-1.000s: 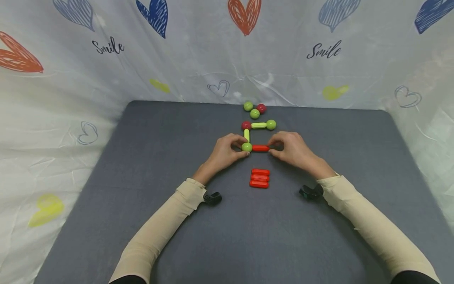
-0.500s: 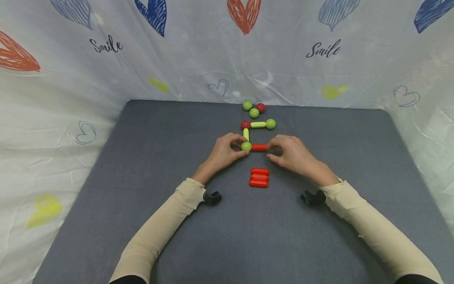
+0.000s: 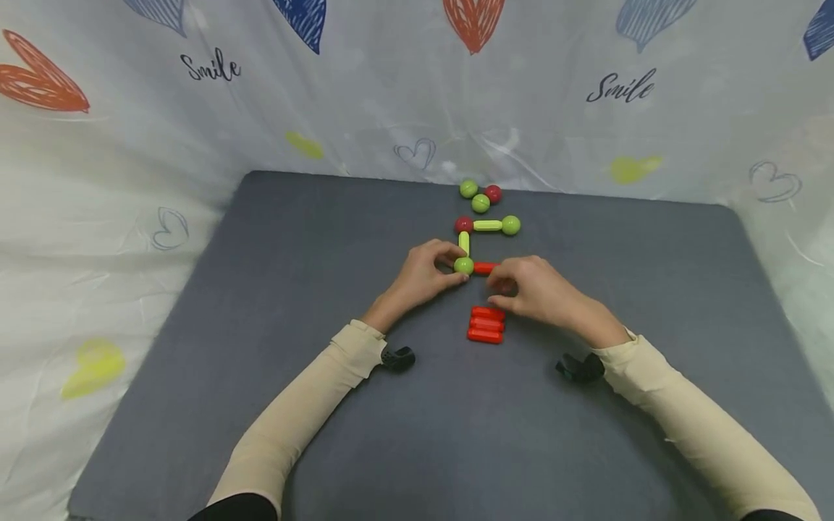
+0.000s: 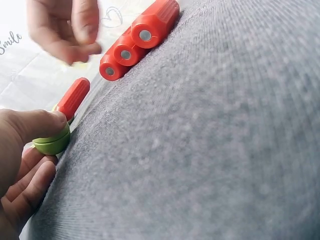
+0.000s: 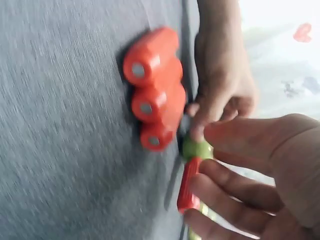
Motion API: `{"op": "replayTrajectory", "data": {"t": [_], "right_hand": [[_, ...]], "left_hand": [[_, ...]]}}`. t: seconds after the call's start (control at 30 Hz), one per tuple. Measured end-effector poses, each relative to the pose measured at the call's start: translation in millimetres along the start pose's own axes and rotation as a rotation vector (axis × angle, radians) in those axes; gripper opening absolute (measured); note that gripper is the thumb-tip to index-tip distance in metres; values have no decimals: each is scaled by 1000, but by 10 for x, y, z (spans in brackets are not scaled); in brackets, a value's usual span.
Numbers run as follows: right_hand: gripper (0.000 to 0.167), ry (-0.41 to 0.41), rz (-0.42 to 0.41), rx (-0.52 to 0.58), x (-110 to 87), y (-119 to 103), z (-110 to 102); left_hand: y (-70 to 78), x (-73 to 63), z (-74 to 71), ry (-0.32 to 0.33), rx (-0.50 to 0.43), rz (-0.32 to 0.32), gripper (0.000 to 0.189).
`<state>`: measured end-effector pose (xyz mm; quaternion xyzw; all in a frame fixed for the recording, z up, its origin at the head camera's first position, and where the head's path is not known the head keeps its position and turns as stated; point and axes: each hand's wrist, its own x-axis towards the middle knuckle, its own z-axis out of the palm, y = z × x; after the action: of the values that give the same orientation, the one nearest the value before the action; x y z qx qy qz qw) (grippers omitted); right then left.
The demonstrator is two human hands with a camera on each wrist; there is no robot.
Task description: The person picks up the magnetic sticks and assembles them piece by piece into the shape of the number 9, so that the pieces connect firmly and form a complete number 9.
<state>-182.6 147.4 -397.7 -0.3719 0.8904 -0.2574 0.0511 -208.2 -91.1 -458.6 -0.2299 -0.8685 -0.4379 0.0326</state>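
Note:
My left hand pinches a green ball between thumb and fingers at the near corner of a joined shape. From that ball a red magnetic rod points right, and a yellow-green rod runs back to a red ball. A second yellow-green rod links it to another green ball. My right hand, fingers loosely bent and holding nothing, hovers between the red rod's right end and three red rods lying side by side. Grey metal discs show on their ends.
Two loose green balls and one loose red ball lie at the back edge of the grey table. A white curtain printed with hearts hangs behind. Dark wrist cameras sit below both wrists.
My right hand has let go of the red rod's end and moved nearer, towards the three red rods. The left hand keeps its pinch on the green ball. The head view has shifted slightly.

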Motion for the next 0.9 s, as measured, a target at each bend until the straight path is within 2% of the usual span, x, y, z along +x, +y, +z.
{"op": "replayTrajectory", "data": {"t": [0.17,0.4,0.67,0.9], "right_hand": [[13,-147,5,41,0,-64,58],[6,-215,30,50,24,-88,81],[5,-242,48,73,23,-104,76],[6,-205,43,96,-26,-49,103]], "left_hand": [[19,17,-12,-3,1,-9,33],[26,8,-5,-2,24,-19,34],[41,9,-6,-5,39,-18,34],[80,16,-16,-13,53,7,34]]}}
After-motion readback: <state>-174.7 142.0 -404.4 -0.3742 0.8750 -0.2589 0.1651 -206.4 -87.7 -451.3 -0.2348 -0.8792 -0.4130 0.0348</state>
